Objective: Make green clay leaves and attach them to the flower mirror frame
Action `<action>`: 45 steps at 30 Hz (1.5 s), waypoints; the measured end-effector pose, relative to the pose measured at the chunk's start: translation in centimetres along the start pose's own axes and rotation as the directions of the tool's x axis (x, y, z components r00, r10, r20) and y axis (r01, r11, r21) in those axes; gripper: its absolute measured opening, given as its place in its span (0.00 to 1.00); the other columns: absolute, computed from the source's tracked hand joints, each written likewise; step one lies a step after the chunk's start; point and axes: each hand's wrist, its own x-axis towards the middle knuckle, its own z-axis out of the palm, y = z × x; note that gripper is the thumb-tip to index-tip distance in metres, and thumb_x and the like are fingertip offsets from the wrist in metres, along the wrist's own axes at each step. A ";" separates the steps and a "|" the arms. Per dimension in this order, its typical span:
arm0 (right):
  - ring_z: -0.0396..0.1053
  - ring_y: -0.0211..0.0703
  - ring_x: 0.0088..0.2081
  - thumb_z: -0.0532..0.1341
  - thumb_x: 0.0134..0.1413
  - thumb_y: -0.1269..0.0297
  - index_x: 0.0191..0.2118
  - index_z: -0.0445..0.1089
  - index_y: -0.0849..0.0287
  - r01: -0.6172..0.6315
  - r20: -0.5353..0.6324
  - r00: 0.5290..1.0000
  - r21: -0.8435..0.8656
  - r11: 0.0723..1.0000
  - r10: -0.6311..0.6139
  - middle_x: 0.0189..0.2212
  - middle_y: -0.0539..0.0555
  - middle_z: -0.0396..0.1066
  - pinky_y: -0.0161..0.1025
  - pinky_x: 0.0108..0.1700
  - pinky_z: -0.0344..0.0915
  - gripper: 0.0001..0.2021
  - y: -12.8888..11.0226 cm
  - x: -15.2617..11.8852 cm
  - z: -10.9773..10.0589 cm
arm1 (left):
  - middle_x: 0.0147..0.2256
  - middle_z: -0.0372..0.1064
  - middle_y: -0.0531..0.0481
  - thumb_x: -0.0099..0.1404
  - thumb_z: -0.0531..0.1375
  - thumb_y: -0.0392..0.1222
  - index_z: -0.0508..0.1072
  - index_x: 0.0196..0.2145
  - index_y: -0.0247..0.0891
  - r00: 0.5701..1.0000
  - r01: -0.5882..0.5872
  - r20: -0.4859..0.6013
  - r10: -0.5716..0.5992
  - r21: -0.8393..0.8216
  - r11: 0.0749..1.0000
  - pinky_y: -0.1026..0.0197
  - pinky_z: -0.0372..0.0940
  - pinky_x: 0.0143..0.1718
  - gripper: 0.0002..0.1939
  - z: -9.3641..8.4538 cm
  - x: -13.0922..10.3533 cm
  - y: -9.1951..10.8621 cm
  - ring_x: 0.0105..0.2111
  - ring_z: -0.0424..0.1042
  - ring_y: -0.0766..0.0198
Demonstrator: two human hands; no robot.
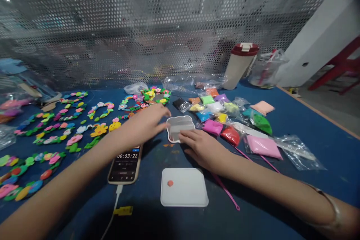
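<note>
A small wavy-edged mirror [174,124] with a white rim lies flat on the blue table. My left hand [149,119] is just left of it, thumb and fingers apart with nothing between them. Over the mirror's lower right edge rest the stretched fingers of my right hand [201,146]; its thumb is partly hidden. Closer to me is a white rectangular board [185,191] bearing a small orange-pink piece of clay [170,183]. A phone [125,165] showing a timer lies under my left forearm, plugged into a white cable.
Bagged coloured clay packets [212,127] spread to the right, near a pink plastic stick [226,191]. Flower-decorated frames [101,110] cover the left side. A cream tumbler [239,67] and a clear bottle [28,80] stand by the perforated metal screen [140,26].
</note>
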 end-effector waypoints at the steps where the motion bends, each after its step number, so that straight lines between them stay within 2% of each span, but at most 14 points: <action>1: 0.65 0.52 0.51 0.61 0.52 0.73 0.51 0.68 0.57 0.020 0.033 0.999 0.021 1.000 -0.020 0.51 0.59 0.68 0.49 0.53 0.63 0.19 -0.4 -0.6 -0.5 | 0.42 0.67 0.47 0.60 0.60 0.41 0.71 0.41 0.41 0.997 -0.009 0.071 0.009 0.000 1.000 0.56 0.58 0.46 0.10 0.4 -1.3 0.4 0.45 0.66 0.53; 5: 0.65 0.52 0.51 0.62 0.52 0.71 0.54 0.64 0.58 -0.033 0.033 0.999 0.052 0.998 0.031 0.50 0.61 0.67 0.49 0.50 0.65 0.23 -0.6 -2.2 -1.8 | 0.38 0.67 0.49 0.62 0.59 0.43 0.70 0.37 0.42 0.963 -0.023 0.270 0.018 0.016 1.000 0.60 0.59 0.36 0.05 2.1 -5.3 1.8 0.38 0.68 0.57; 8: 0.59 0.57 0.57 0.64 0.50 0.67 0.59 0.58 0.56 -0.081 0.004 0.997 0.053 0.995 0.081 0.57 0.62 0.60 0.54 0.55 0.61 0.30 0.3 -2.2 -1.9 | 0.39 0.68 0.50 0.59 0.63 0.47 0.69 0.37 0.43 0.906 -0.068 0.420 0.046 0.036 0.997 0.62 0.58 0.32 0.10 3.6 -6.5 3.0 0.37 0.68 0.58; 10: 0.55 0.60 0.60 0.69 0.43 0.60 0.63 0.53 0.57 -0.091 0.005 0.996 0.055 0.994 0.091 0.61 0.64 0.54 0.56 0.56 0.58 0.41 0.9 -1.8 -1.6 | 0.38 0.69 0.48 0.56 0.66 0.47 0.68 0.38 0.40 0.890 -0.055 0.456 0.009 0.088 0.995 0.61 0.57 0.31 0.15 4.5 -6.5 3.8 0.36 0.69 0.55; 13: 0.53 0.63 0.60 0.72 0.33 0.52 0.65 0.48 0.60 -0.098 0.011 0.995 0.055 0.994 0.098 0.61 0.68 0.53 0.57 0.57 0.57 0.52 1.6 -0.9 -1.1 | 0.39 0.69 0.44 0.56 0.66 0.46 0.67 0.39 0.38 0.883 -0.037 0.467 -0.042 0.158 0.987 0.59 0.56 0.31 0.16 5.2 -5.9 4.3 0.37 0.69 0.51; 16: 0.59 0.62 0.57 0.71 0.35 0.51 0.64 0.50 0.62 -0.117 0.008 0.993 0.059 0.991 0.117 0.58 0.68 0.59 0.56 0.54 0.60 0.51 1.9 -0.3 -0.8 | 0.39 0.70 0.45 0.59 0.64 0.45 0.67 0.37 0.38 0.864 -0.066 0.504 -0.022 0.156 0.986 0.59 0.56 0.29 0.12 5.2 -5.5 4.3 0.36 0.70 0.52; 21: 0.55 0.60 0.60 0.71 0.37 0.53 0.65 0.46 0.62 -0.124 -0.004 0.992 0.091 0.988 0.125 0.61 0.69 0.55 0.55 0.56 0.57 0.52 2.1 -0.2 -0.8 | 0.37 0.71 0.49 0.63 0.60 0.40 0.68 0.34 0.39 0.837 -0.135 0.544 0.056 0.107 0.985 0.61 0.57 0.28 0.04 4.9 -5.3 3.8 0.34 0.71 0.57; 25: 0.59 0.62 0.57 0.72 0.35 0.54 0.65 0.47 0.62 -0.127 0.012 0.992 0.115 0.985 0.127 0.58 0.70 0.58 0.55 0.54 0.59 0.52 2.2 -0.1 -0.9 | 0.35 0.72 0.49 0.64 0.58 0.37 0.68 0.32 0.39 0.833 -0.137 0.552 0.044 0.128 0.982 0.62 0.56 0.26 0.02 5.2 -5.2 3.5 0.30 0.71 0.60; 30: 0.59 0.61 0.54 0.72 0.30 0.49 0.64 0.49 0.64 -0.132 0.011 0.991 0.115 0.985 0.132 0.54 0.68 0.60 0.55 0.52 0.61 0.55 2.3 -0.2 -0.9 | 0.34 0.71 0.45 0.62 0.53 0.30 0.69 0.33 0.38 0.820 -0.127 0.572 -0.015 0.208 0.970 0.60 0.53 0.25 0.07 5.9 -5.6 3.3 0.32 0.71 0.55; 33: 0.59 0.60 0.53 0.73 0.27 0.48 0.62 0.51 0.68 -0.134 -0.001 0.991 0.103 0.986 0.135 0.52 0.69 0.59 0.54 0.52 0.61 0.56 2.2 -0.4 -0.7 | 0.37 0.70 0.44 0.61 0.52 0.28 0.69 0.38 0.38 0.804 -0.124 0.594 -0.017 0.195 0.973 0.60 0.54 0.26 0.11 5.4 -5.8 3.1 0.33 0.71 0.55; 36: 0.56 0.60 0.54 0.73 0.27 0.49 0.62 0.51 0.69 -0.125 -0.019 0.992 0.088 0.988 0.127 0.53 0.69 0.56 0.53 0.53 0.60 0.55 2.2 -0.6 -0.6 | 0.43 0.66 0.45 0.58 0.54 0.26 0.67 0.43 0.40 0.817 -0.104 0.577 0.000 0.147 0.984 0.61 0.58 0.28 0.16 4.6 -5.8 3.0 0.37 0.71 0.56; 38: 0.55 0.60 0.55 0.72 0.28 0.49 0.62 0.51 0.67 -0.105 -0.021 0.994 0.079 0.991 0.107 0.54 0.69 0.55 0.53 0.54 0.58 0.54 2.2 -0.7 -0.5 | 0.42 0.67 0.46 0.59 0.55 0.28 0.68 0.40 0.39 0.835 -0.094 0.550 0.008 0.128 0.987 0.62 0.58 0.29 0.12 4.2 -5.6 3.1 0.36 0.70 0.58; 41: 0.57 0.59 0.54 0.70 0.31 0.44 0.62 0.52 0.66 -0.069 -0.003 0.998 0.072 0.995 0.069 0.55 0.67 0.58 0.52 0.54 0.58 0.53 2.2 -0.8 -0.6 | 0.35 0.69 0.48 0.64 0.58 0.35 0.69 0.33 0.37 0.842 -0.178 0.533 0.090 0.115 0.977 0.63 0.57 0.27 0.01 4.6 -5.5 3.3 0.32 0.70 0.60; 45: 0.59 0.58 0.52 0.67 0.34 0.39 0.60 0.55 0.67 -0.043 0.011 0.999 0.058 0.997 0.042 0.53 0.66 0.61 0.51 0.53 0.59 0.50 2.2 -0.8 -0.7 | 0.35 0.71 0.51 0.61 0.63 0.44 0.69 0.33 0.39 0.816 -0.318 0.527 0.237 0.067 0.946 0.63 0.53 0.24 0.07 6.5 -5.7 3.3 0.32 0.70 0.62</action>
